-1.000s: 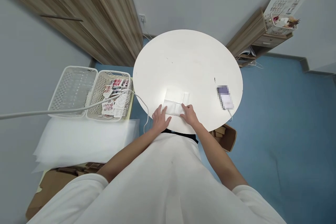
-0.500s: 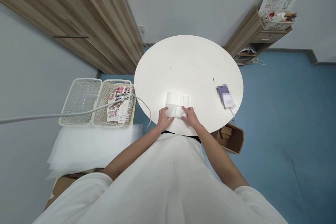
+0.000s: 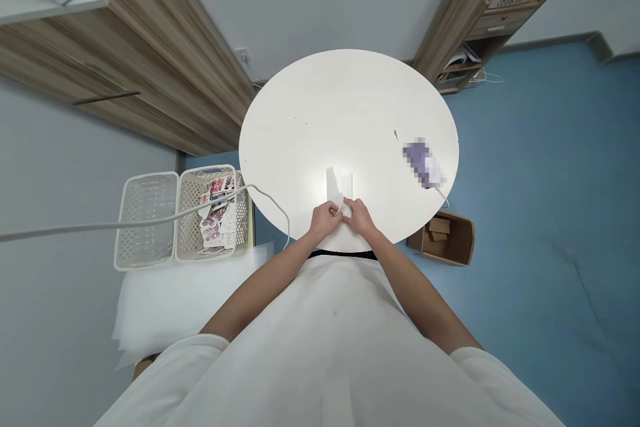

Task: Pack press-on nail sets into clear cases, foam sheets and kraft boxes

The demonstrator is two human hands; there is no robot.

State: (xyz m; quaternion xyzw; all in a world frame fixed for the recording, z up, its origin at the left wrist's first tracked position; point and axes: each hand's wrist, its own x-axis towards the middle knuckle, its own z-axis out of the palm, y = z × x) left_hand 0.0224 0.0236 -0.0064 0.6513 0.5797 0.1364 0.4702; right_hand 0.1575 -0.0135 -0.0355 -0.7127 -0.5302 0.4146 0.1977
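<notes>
Fingers closed, left hand (image 3: pixel 324 219) and right hand (image 3: pixel 360 217): white sheet (image 3: pixel 333 185) is being pinched by both, near front edge of round white table (image 3: pixel 350 100); mesh baskets (image 3: pixel 188 230) are being seen left, cardboard box (image 3: pixel 463 240) and blue floor (image 3: pixel 540 180) right.

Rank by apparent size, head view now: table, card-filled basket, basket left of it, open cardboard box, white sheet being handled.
1. Table
2. Card-filled basket and left basket: too alike to rank
3. Cardboard box
4. White sheet, partly covered
</notes>
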